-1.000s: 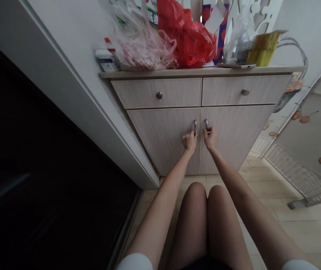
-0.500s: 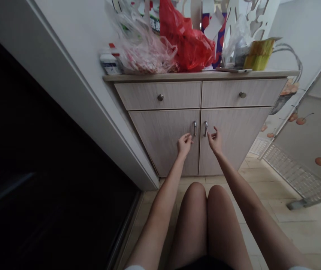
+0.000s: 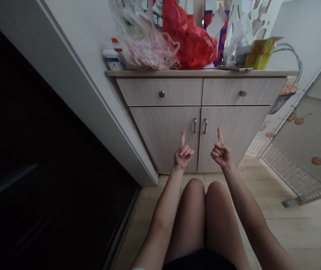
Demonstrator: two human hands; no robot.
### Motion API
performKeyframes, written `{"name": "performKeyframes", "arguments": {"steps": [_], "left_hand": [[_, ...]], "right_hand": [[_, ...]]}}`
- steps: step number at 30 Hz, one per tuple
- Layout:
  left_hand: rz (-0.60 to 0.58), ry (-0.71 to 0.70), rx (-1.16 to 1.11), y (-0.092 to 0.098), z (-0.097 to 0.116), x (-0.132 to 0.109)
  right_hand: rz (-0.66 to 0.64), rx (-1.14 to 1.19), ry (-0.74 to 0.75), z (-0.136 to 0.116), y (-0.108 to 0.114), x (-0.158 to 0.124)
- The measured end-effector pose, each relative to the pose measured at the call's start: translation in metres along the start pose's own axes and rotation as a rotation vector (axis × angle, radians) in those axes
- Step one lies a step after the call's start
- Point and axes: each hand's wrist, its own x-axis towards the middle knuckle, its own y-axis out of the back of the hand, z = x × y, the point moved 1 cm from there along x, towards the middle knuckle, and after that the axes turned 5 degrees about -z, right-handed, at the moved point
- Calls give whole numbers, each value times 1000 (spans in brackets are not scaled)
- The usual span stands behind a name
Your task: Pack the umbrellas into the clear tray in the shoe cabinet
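Observation:
My left hand [image 3: 184, 153] hovers before the left cabinet door [image 3: 163, 131], its index finger pointing up and the other fingers curled into the palm. In a matching pose, my right hand [image 3: 221, 151] is in front of the right cabinet door [image 3: 240, 129]. Neither hand holds anything. Between and beyond them are two upright metal pulls, the left handle [image 3: 195, 125] and the right handle [image 3: 205, 126]; both hands are apart from these. The two doors are shut. Above them, the left drawer [image 3: 138, 92] and right drawer [image 3: 222, 92] are closed too, each with a round knob.
On the cabinet top [image 3: 194, 73] lie a clear plastic bag [image 3: 146, 48], a red plastic bag [image 3: 195, 45], a white bottle [image 3: 112, 60], a flat phone-like object [image 3: 235, 68] and a yellow package [image 3: 260, 54]. A cherry-patterned panel [image 3: 309, 138] stands right; a dark doorway [image 3: 50, 180] lies left.
Both hands have drawn back from the handles and a little apart. They have turned palm towards me, with the index fingers now pointing and the others folded.

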Motion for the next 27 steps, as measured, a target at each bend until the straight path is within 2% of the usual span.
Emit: {"name": "performKeyframes", "arguments": {"steps": [4,8,11,13,15,17,20,22,23,27], "left_hand": [[-1,-2,-32,3,-9,0],[-4,6,-35,4,-12,2],[0,26,3,4,-13,5],[5,57,75,6,-13,14],[38,91,212,10,-15,29],[140,67,443,16,-16,51],[363,-111,916,24,-14,88],[438,-232,1191,27,-15,109],[438,-261,1284,28,-16,118],[329,-142,1457,29,-29,139]], "right_hand": [[2,56,-9,6,6,1],[10,18,-33,5,6,3],[44,-111,-27,6,8,8],[123,-284,-5,9,14,15],[276,-560,54,11,25,25],[426,-912,162,13,37,40],[485,-1329,344,15,54,70],[465,-1440,380,19,63,93],[455,-1460,358,21,67,104],[423,-1424,190,36,80,136]]}}
